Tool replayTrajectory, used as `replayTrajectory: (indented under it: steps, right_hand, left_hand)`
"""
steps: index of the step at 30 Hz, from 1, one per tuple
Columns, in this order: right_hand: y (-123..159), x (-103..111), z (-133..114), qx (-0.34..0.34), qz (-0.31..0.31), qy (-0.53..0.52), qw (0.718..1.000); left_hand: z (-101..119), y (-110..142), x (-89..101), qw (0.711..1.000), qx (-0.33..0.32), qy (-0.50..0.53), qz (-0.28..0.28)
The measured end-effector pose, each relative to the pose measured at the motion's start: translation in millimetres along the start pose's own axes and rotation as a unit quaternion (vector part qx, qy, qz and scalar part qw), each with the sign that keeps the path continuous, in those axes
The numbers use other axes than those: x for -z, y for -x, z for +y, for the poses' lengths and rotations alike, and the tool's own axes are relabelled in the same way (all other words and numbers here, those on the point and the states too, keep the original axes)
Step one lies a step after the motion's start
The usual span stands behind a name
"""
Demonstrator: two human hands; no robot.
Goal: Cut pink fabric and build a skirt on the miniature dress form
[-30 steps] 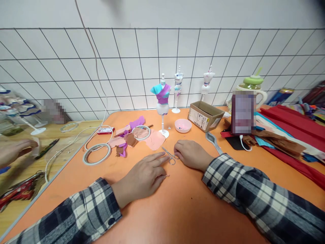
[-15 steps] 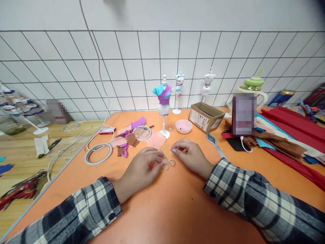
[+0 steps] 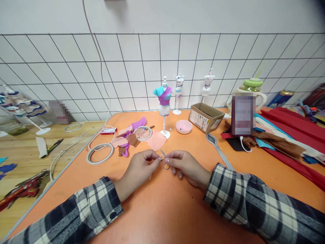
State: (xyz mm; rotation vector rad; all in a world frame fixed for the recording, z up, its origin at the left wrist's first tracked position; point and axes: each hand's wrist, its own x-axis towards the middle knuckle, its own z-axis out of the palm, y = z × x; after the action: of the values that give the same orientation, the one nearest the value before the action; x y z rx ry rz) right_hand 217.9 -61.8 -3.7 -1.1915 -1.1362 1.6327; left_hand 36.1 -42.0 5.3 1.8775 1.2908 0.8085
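In the head view, your left hand (image 3: pixel 140 169) and right hand (image 3: pixel 189 166) meet, fingertips pinched closed on what looks like a thin pale strip (image 3: pixel 161 157), over small scissors (image 3: pixel 163 153) on the worktop (image 3: pixel 162 210).

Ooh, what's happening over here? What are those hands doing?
Someone's left hand and right hand are close together, their fingertips pinching a tiny pale thing, too small to make out. Scissors lie between the hands, partly hidden. Just beyond stands a little mannequin wearing purple and blue cloth, with scraps on the orange table beside it.
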Motion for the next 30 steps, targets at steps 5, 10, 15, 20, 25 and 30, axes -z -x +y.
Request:
replayTrajectory:
  steps: [5,10,15,20,25,30]
  right_hand:
    - [-2.7,-2.1,3.7,0.012,0.025,-0.028,0.999]
    - [-2.6,-3.0,3.2,0.015,0.016,-0.017,1.000]
    - [-4.3,-0.8,6.6,0.014,0.012,0.004,1.000]
    - [-4.6,-0.2,7.0,0.004,0.017,0.009,1.000]
    - [-4.7,-1.0,5.1,-0.003,0.008,0.005,1.000]
    - [-5.0,1.4,6.9,-0.009,0.003,0.001,1.000]
  left_hand:
    - [5.8,0.1,-0.4,1.000,0.001,0.022,0.005]
    - [6.9,-0.7,-1.8,0.998,0.019,0.054,-0.017]
    - [4.7,-1.6,-0.7,1.000,-0.008,0.020,-0.008]
    - [1.8,-1.1,1.9,0.997,-0.071,-0.034,-0.003]
    - [-2.6,-2.3,4.5,0.993,-0.100,-0.056,-0.017]
    - [-8.4,-2.1,7.3,0.987,-0.145,-0.071,-0.017]
